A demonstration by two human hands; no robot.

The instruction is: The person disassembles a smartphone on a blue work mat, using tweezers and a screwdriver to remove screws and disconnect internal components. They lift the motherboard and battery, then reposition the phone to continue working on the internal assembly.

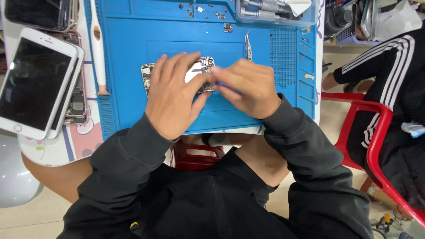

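An opened phone body with bare circuitry lies on a blue work mat. My left hand lies flat over it, fingers spread, pressing it down. My right hand meets it from the right, its fingertips pinched on a thin blue tool at the phone's right edge. Most of the phone is hidden under both hands.
Metal tweezers lie just beyond my right hand. A white screwdriver lies along the mat's left edge. A detached white phone screen rests on another opened phone at left. A clear tool tray and small screws sit at the back. A seated person in black is on a red chair at right.
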